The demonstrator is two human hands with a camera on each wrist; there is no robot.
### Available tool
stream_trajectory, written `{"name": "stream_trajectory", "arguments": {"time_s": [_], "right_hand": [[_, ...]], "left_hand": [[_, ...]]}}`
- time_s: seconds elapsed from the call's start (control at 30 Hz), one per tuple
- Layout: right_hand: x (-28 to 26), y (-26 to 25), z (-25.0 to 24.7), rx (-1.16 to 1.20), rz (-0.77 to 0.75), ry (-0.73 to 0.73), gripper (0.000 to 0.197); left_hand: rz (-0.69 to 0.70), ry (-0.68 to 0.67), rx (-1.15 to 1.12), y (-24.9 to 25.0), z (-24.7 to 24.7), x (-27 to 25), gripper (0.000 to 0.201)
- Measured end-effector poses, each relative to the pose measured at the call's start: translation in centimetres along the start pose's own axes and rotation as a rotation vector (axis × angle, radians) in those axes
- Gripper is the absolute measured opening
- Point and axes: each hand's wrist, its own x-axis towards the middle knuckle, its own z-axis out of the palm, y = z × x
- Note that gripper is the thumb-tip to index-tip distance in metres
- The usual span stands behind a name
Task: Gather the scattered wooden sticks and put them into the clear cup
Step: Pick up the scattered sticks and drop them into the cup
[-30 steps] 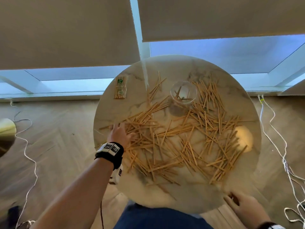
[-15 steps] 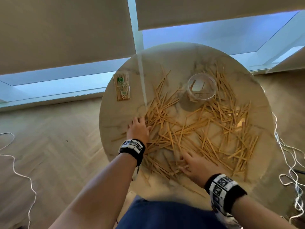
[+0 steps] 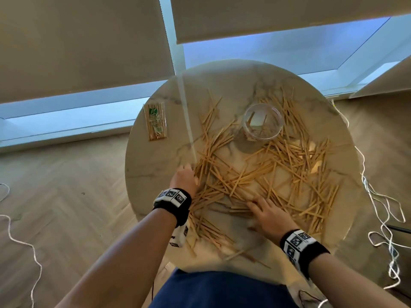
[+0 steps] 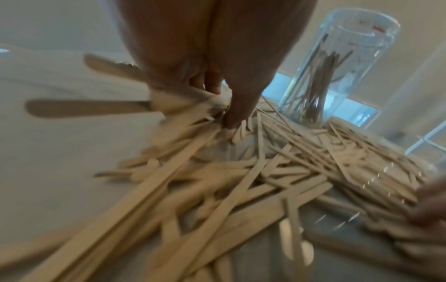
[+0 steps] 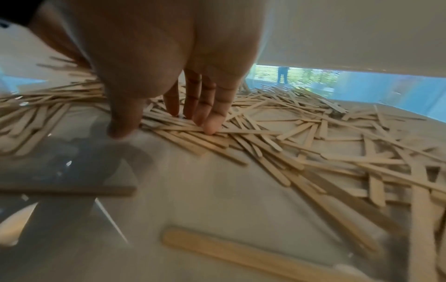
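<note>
Fingers (image 5: pixel 212 114) of the right hand (image 3: pixel 270 215) lie nearly straight and side by side, their tips pressing flat on the near part of the wooden sticks (image 3: pixel 255 174); the thumb reaches down apart from them to the bare worktop (image 3: pixel 155 174) and nothing is gripped. The left hand (image 3: pixel 185 180) sits at the left edge of the scatter. In the left wrist view its fingers (image 4: pixel 241 106) point down into the sticks (image 4: pixel 217 181) with a few blurred sticks bunched against them, but the blur does not let me say whether they curl round the sticks or only push at them.

Most sticks lie loose and criss-crossed over the middle and right of the round marble worktop, with a few more at the near edge below the left wrist. One stick lies alone on bare surface close to the right wrist camera (image 5: pixel 241 253).

The clear cup (image 3: pixel 263 121) stands upright at the far side, ringed by sticks, well apart from both hands; in the left wrist view (image 4: pixel 337 72) several sticks stand leaning inside it.

A wrapped packet of sticks (image 3: pixel 155 121) lies by the far left edge, away from the scatter. Both wrists wear black bands with printed markers (image 3: pixel 172 196). White cords (image 3: pixel 382 207) trail on the wooden floor to the right.
</note>
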Motion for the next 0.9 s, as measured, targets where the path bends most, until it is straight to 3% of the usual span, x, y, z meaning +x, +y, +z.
{"name": "stream_trajectory", "arguments": {"time_s": [0.03, 0.17, 0.27, 0.43, 0.53, 0.63, 0.73, 0.9], "right_hand": [[0.0, 0.1, 0.2, -0.01, -0.033, 0.016, 0.067], [0.5, 0.4, 0.3, -0.013, -0.111, 0.165, 0.038], [0.7, 0.5, 0.4, -0.008, -0.139, 0.121, 0.031], [0.6, 1.6, 0.0, 0.068, -0.038, 0.077, 0.037], [0.9, 2.6, -1.0, 0.251, 0.038, 0.212, 0.02], [1.2, 3.6, -3.4, 0.458, 0.169, 0.221, 0.01], [1.7, 4.1, -5.8, 0.65, 0.205, 0.229, 0.008], [3.2, 3.2, -8.0, 0.751, 0.159, 0.253, 0.01]], "left_hand": [[-0.014, -0.009, -0.016, 0.3, -0.1, 0.1, 0.027], [-0.121, -0.019, -0.191, 1.3, -0.3, 0.1, 0.025], [-0.199, -0.019, -0.341, 1.9, -0.4, -0.4, 0.017], [-0.292, -0.01, -0.658, 3.6, 0.5, -1.9, 0.037], [-0.314, 0.042, -0.728, 4.5, 0.9, -3.3, 0.021], [-0.362, 0.068, -0.83, 5.8, 2.4, -4.2, 0.039], [-0.385, 0.03, -0.955, 7.1, 4.6, -4.3, 0.048], [-0.305, -0.055, -1.236, 12.2, 4.5, -6.4, 0.025]]}}
